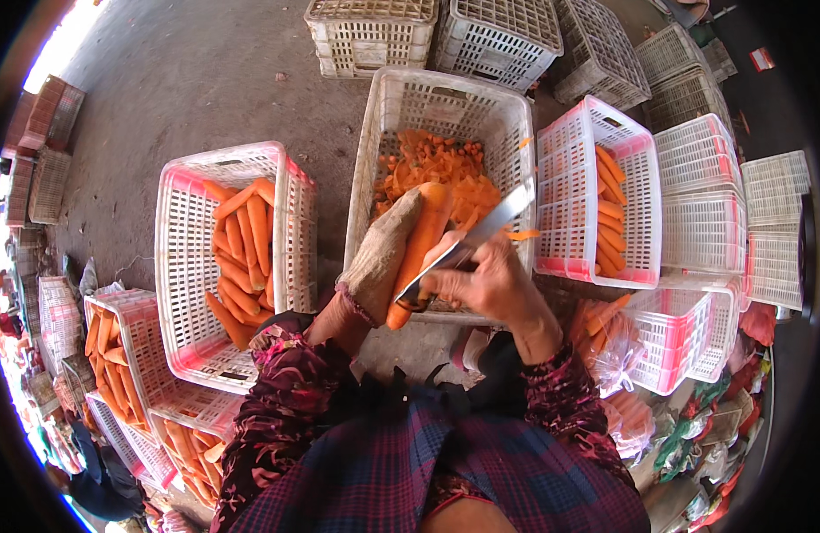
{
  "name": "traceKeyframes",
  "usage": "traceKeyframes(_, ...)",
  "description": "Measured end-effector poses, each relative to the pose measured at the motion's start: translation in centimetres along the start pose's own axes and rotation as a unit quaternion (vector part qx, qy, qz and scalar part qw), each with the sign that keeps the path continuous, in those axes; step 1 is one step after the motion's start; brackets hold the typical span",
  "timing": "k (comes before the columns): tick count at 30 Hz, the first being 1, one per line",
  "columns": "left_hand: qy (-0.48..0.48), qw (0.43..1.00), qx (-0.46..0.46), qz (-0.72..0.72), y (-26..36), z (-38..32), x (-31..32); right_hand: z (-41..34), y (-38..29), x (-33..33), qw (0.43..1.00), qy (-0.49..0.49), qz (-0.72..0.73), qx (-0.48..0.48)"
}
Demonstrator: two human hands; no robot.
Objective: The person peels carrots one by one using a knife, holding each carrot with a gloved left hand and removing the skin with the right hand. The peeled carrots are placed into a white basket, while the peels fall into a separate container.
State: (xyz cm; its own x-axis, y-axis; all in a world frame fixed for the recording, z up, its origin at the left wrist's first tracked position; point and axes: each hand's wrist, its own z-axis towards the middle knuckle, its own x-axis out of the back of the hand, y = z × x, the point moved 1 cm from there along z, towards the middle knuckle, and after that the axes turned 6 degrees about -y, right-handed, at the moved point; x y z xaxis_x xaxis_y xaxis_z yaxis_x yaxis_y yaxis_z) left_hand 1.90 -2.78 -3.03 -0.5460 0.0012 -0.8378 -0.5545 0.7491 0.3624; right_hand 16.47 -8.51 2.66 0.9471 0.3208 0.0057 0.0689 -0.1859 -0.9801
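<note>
My left hand [382, 241], in a dirty knitted glove, grips a large orange carrot [420, 250] along its side. The carrot slants over the near part of a worn white plastic crate [443, 78]. In my bare right hand [500, 280] is a metal peeling tool [493, 220] with a long flat blade, slightly blurred. Its near end lies across the lower part of the carrot; whether the edge touches the skin I cannot tell. Below both hands, a heap of carrot peelings [450, 163] and small end pieces lies in the crate.
At left, a white and pink crate [173, 280] holds carrots [243, 233]. Another crate [626, 106] with carrots [609, 220] stands tilted at right. Upturned crates [373, 40] line the far side. Bagged carrots [609, 333] sit near my right elbow, more crated carrots [113, 360] at lower left.
</note>
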Motion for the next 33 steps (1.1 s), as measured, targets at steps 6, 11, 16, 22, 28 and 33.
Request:
traceKeyframes(6,-0.063,0.954,0.099,0.276,1.0,-1.8,-1.2,1.2,3.2,8.8,0.983,0.182,0.020,0.012)
traceKeyframes(11,-0.042,0.963,0.112,0.243,1.2,-2.1,-1.0,0.9,5.2,13.2,0.861,0.461,-0.215,0.015)
traceKeyframes(16,-0.030,0.991,0.080,0.105,0.7,-0.5,0.3,0.4,2.7,9.5,0.927,0.348,-0.102,0.098)
traceKeyframes(22,-0.023,0.997,0.032,0.060,0.1,-0.5,0.7,-0.5,-0.1,-1.1,0.997,-0.010,0.001,0.077)
traceKeyframes(28,-0.031,0.968,0.074,0.240,0.3,-1.3,0.2,-0.2,2.8,4.7,0.991,0.127,0.047,-0.018)
traceKeyframes(33,-0.090,0.953,0.141,0.254,0.6,-2.8,-0.2,0.5,5.2,12.0,0.906,0.414,-0.075,-0.048)
